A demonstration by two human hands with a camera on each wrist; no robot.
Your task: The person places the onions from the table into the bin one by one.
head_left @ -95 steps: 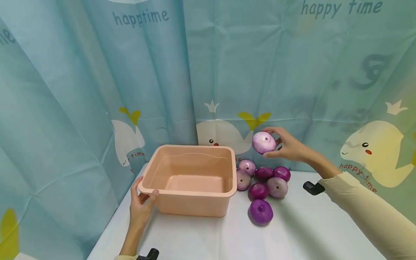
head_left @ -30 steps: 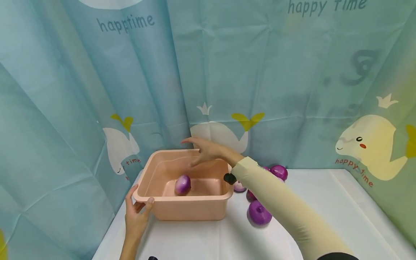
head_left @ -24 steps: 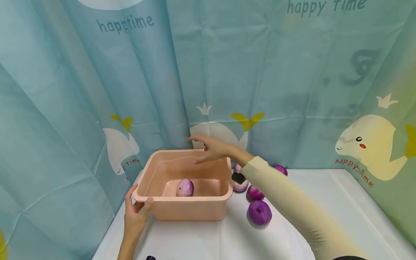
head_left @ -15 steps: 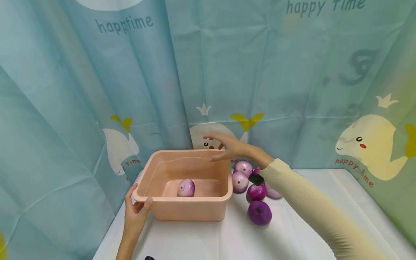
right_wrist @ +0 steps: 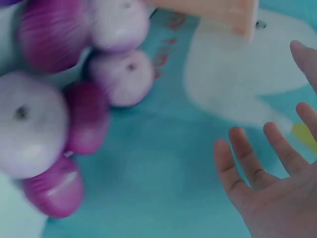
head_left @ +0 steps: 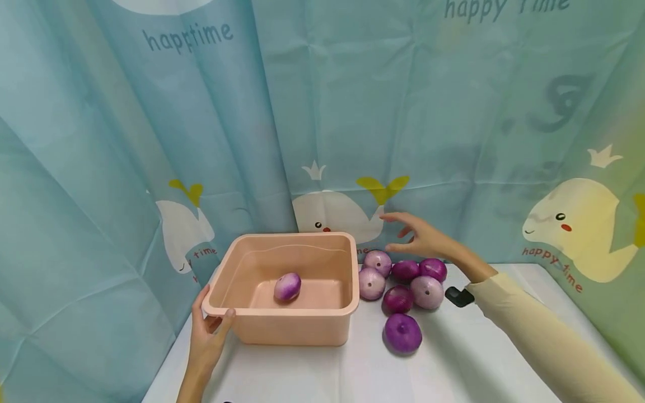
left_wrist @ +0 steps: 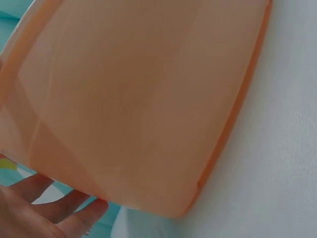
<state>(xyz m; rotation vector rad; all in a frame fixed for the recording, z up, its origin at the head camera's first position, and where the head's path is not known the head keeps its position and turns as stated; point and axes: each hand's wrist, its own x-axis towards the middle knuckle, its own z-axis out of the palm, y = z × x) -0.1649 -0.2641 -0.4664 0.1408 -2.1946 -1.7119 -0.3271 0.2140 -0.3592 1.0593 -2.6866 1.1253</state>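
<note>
In the head view a peach plastic basin (head_left: 292, 327) stands on the table, with one purple-and-white onion (head_left: 288, 287) lying on its floor. My left hand (head_left: 205, 341) grips the basin's near left corner, thumb over the rim and fingers along the outer side. Above the onion pile hovers my right hand (head_left: 420, 238), fingers spread and holding nothing. Below it, several onions lie bunched right of the basin, among them a pale onion (head_left: 427, 292) and a dark purple onion (head_left: 402, 334) nearest the front. The right wrist view shows the palm (right_wrist: 282, 203) beside the onions, touching none.
A white cloth (head_left: 453, 358) covers the table. Behind and at the left hangs a blue-green curtain (head_left: 353, 112) printed with whales, close to the basin's back and the onions. A black wrist device (head_left: 459, 296) sits under the right forearm.
My right hand carried an onion from the right into the basin and let it go. It then moved back right over the pile. The onion rolled a little; my left hand kept its grip.
</note>
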